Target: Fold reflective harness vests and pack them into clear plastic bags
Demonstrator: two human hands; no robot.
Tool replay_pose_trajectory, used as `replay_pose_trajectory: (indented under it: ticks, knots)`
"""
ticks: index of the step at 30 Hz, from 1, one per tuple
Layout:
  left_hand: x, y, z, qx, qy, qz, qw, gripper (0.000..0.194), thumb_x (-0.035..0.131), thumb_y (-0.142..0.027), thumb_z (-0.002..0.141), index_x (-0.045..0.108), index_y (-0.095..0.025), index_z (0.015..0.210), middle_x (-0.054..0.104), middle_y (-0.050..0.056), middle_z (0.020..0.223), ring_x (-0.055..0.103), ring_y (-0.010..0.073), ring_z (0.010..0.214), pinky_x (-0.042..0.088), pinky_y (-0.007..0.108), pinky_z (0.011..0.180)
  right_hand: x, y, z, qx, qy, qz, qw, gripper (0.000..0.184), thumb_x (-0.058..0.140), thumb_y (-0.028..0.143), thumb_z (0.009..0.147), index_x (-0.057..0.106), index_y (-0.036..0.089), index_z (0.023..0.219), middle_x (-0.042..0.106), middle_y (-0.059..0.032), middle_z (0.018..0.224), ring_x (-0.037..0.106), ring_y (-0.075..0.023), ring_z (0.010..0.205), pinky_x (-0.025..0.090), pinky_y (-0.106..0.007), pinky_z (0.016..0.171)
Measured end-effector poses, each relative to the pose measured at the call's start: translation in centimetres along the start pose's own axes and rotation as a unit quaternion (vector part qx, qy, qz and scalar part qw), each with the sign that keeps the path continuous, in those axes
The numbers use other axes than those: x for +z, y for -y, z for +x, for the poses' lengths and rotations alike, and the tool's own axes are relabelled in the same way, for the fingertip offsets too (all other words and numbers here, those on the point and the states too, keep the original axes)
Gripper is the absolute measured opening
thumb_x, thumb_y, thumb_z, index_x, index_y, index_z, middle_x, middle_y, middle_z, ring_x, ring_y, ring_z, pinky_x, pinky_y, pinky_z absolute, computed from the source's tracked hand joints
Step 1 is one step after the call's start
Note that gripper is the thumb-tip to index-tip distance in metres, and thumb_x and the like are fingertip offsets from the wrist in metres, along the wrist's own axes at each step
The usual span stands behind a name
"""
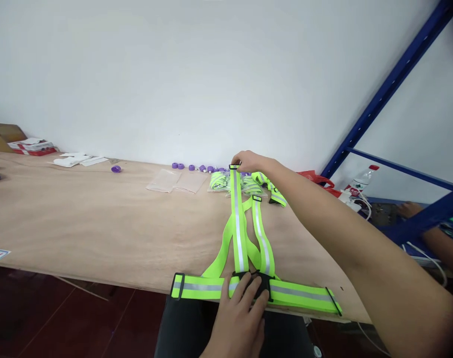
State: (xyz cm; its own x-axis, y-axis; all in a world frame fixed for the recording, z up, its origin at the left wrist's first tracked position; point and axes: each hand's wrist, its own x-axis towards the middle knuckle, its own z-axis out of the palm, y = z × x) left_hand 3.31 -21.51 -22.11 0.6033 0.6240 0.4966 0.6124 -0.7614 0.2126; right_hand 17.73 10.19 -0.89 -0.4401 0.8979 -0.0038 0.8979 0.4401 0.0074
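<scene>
A neon-yellow reflective harness [238,233] lies on the wooden table [81,223], its waist belt along the near edge and its shoulder straps running away from me. My left hand [239,313] presses flat, fingers apart, on the black buckle at the belt's middle. My right hand [251,161] reaches far out and pinches the far end of the long strap, pulling it straight. A second strap [262,233] lies beside it.
Several folded neon harnesses [249,183] sit behind the strap end, with clear plastic bags [176,180] and purple caps [191,167] near the wall. A blue rack frame [390,84], a water bottle [360,181] and another person's arm [431,233] are at right. Papers lie far left.
</scene>
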Motion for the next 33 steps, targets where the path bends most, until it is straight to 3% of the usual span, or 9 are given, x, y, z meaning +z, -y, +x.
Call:
replay_pose_trajectory:
  ticks: [5, 9, 13, 17, 22, 27, 33]
  knots:
    - [1.5, 0.2, -0.3, 0.007, -0.057, 0.028, 0.998, 0.042, 0.054, -0.039, 0.094, 0.059, -0.025, 0.133, 0.058, 0.001, 0.144, 0.05, 0.0257, 0.132, 0.026, 0.049, 0.119, 2.5, -0.7, 1.4, -0.004, -0.019, 0.005, 1.0, 0.044, 0.061, 0.008, 0.079, 0.069, 0.018, 0.12, 0.069, -0.0078, 0.125, 0.064, -0.0218, 0.108, 0.047, -0.024, 0.086]
    - [2.5, 0.4, 0.0, 0.015, -0.134, 0.051, 0.989, 0.04, 0.056, -0.045, 0.092, 0.064, -0.027, 0.126, 0.064, 0.001, 0.137, 0.054, 0.0251, 0.127, 0.01, 0.048, 0.124, 5.4, -0.1, 2.4, -0.003, -0.016, 0.007, 1.0, 0.041, 0.062, 0.009, 0.083, 0.068, 0.019, 0.123, 0.066, -0.0091, 0.13, 0.063, -0.023, 0.113, 0.047, -0.026, 0.09]
    - [3.2, 0.8, 0.4, 0.036, -0.172, 0.074, 0.982, 0.037, 0.056, -0.047, 0.092, 0.069, -0.026, 0.119, 0.069, 0.002, 0.128, 0.058, 0.0241, 0.12, 0.001, 0.047, 0.125, 9.5, 0.2, 2.8, 0.018, 0.011, 0.013, 1.0, 0.028, 0.062, 0.028, 0.096, 0.064, 0.016, 0.122, 0.065, -0.0096, 0.125, 0.064, -0.0223, 0.108, 0.051, -0.039, 0.093]
    - [3.7, 0.9, 0.3, 0.038, -0.187, 0.079, 0.978, 0.035, 0.054, -0.048, 0.094, 0.07, -0.028, 0.117, 0.071, 0.001, 0.125, 0.059, 0.0228, 0.119, 0.0, 0.048, 0.125, 12.9, -0.1, 2.9, 0.046, 0.028, 0.02, 0.998, 0.031, 0.061, 0.035, 0.098, 0.062, 0.017, 0.123, 0.062, -0.0098, 0.126, 0.063, -0.0231, 0.11, 0.053, -0.045, 0.094]
    - [3.4, 1.3, -0.2, 0.05, -0.135, 0.092, 0.985, 0.042, 0.051, -0.049, 0.095, 0.065, -0.028, 0.129, 0.063, 0.001, 0.138, 0.054, 0.0246, 0.127, 0.003, 0.05, 0.125, 14.3, -0.3, 3.1, 0.055, 0.022, 0.011, 0.998, 0.029, 0.061, 0.034, 0.099, 0.062, 0.018, 0.123, 0.061, -0.0097, 0.128, 0.061, -0.0236, 0.112, 0.053, -0.045, 0.096]
    - [3.1, 1.9, -0.7, 0.073, -0.05, 0.08, 0.993, 0.058, 0.053, -0.053, 0.094, 0.051, -0.025, 0.145, 0.053, 0.006, 0.149, 0.05, 0.0292, 0.135, 0.027, 0.054, 0.121, 14.3, 0.5, 2.4, 0.054, -0.004, 0.004, 0.999, 0.03, 0.061, 0.035, 0.098, 0.062, 0.017, 0.122, 0.061, -0.01, 0.127, 0.061, -0.024, 0.112, 0.052, -0.046, 0.096]
    - [0.6, 1.1, -0.4, 0.021, 0.09, -0.01, 0.996, 0.064, 0.054, -0.032, 0.094, 0.033, -0.029, 0.154, 0.027, 0.006, 0.164, 0.03, 0.033, 0.149, 0.036, 0.066, 0.114, 12.8, -1.7, 0.0, 0.068, -0.053, 0.025, 0.996, 0.036, 0.059, 0.033, 0.098, 0.058, 0.018, 0.131, 0.057, -0.013, 0.137, 0.058, -0.0261, 0.119, 0.048, -0.041, 0.1]
